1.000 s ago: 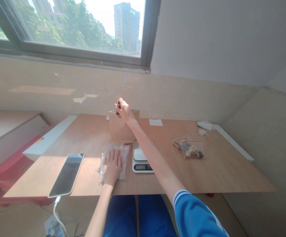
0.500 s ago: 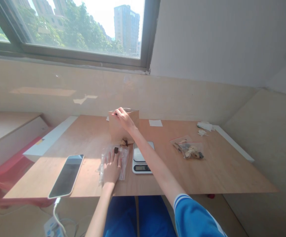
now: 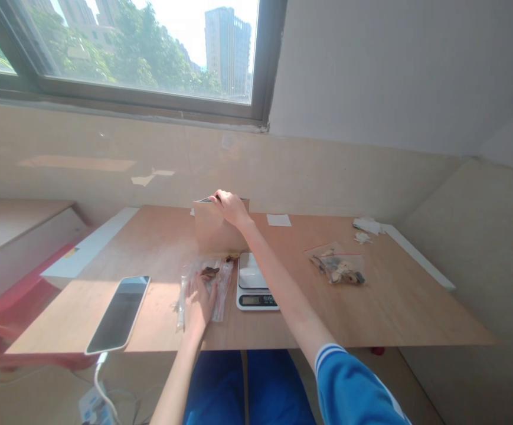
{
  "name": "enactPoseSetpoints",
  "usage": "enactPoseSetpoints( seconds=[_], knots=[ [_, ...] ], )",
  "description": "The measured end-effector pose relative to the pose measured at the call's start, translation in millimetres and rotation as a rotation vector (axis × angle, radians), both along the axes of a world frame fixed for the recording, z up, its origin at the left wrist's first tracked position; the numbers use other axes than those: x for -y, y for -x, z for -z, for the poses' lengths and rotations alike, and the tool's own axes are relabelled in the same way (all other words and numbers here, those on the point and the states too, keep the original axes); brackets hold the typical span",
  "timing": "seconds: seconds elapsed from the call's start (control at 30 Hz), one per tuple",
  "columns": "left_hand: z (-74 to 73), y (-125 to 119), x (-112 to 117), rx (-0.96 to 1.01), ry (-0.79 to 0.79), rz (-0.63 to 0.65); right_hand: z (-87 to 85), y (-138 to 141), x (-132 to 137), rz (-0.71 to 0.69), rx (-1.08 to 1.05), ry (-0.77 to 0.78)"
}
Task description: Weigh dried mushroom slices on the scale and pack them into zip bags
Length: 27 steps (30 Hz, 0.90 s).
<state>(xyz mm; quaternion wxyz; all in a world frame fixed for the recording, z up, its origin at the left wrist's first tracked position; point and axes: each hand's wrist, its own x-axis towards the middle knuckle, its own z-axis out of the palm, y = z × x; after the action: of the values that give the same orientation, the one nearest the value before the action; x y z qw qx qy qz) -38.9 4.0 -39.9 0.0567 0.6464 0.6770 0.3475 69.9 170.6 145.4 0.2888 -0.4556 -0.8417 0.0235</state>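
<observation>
HEAD VIEW | right hand [image 3: 232, 209]: fingers curled at rim of upright kraft paper bag [image 3: 216, 233], hold unclear | left hand [image 3: 199, 302]: open, resting on clear plastic bag [image 3: 223, 292], dark dried pieces [image 3: 210, 271] on bag just beyond it | digital kitchen scale [image 3: 251, 280] adjacent on table [image 3: 371, 307], display unreadable

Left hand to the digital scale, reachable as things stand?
Likely yes. The left hand rests on the clear plastic bag just beside the digital scale. Only the bag's edge lies between them, and the right forearm passes along the scale's far side, leaving the near side free.
</observation>
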Motion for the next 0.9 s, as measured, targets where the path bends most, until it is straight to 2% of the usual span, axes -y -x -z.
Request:
enactPoseSetpoints(
  seconds=[0.1, 0.17, 0.27, 0.37, 0.47, 0.53, 0.6, 0.67, 0.77, 0.9],
  knots=[
    [-1.9, 0, 0, 0.016, -0.002, -0.076, 1.7, 2, 5, 0.02, 0.098, -0.044],
    [-2.5, 0, 1, 0.031, 0.005, -0.113, 2.1, 2, 7, 0.035, 0.091, -0.078],
    [-8.6, 2, 1, 0.037, 0.033, -0.098, 5.1, -3, 16, 0.051, -0.041, -0.163],
    [-21.9, 5, -3, -0.018, 0.127, -0.01, 17.5, -13, 33, 0.015, -0.245, -0.224],
    [-31.4, 9, -12, -0.042, 0.235, 0.13, 43.2, -25, 54, -0.111, -0.273, -0.104],
    [-31.5, 13, -20, -0.014, 0.278, 0.2, 65.4, -32, 66, -0.17, -0.099, 0.078],
    [-28.1, 16, -28, 0.019, 0.298, 0.23, 87.1, -37, 74, -0.172, 0.106, 0.237],
    [-24.4, 17, -34, 0.038, 0.3, 0.247, 104.4, -40, 79, -0.151, 0.223, 0.317],
    [-23.3, 18, -38, 0.058, 0.292, 0.259, 118.4, -41, 81, -0.126, 0.261, 0.342],
    [-30.4, 17, -39, 0.077, 0.274, 0.259, 121.5, -38, 78, -0.117, 0.261, 0.353]
  ],
)
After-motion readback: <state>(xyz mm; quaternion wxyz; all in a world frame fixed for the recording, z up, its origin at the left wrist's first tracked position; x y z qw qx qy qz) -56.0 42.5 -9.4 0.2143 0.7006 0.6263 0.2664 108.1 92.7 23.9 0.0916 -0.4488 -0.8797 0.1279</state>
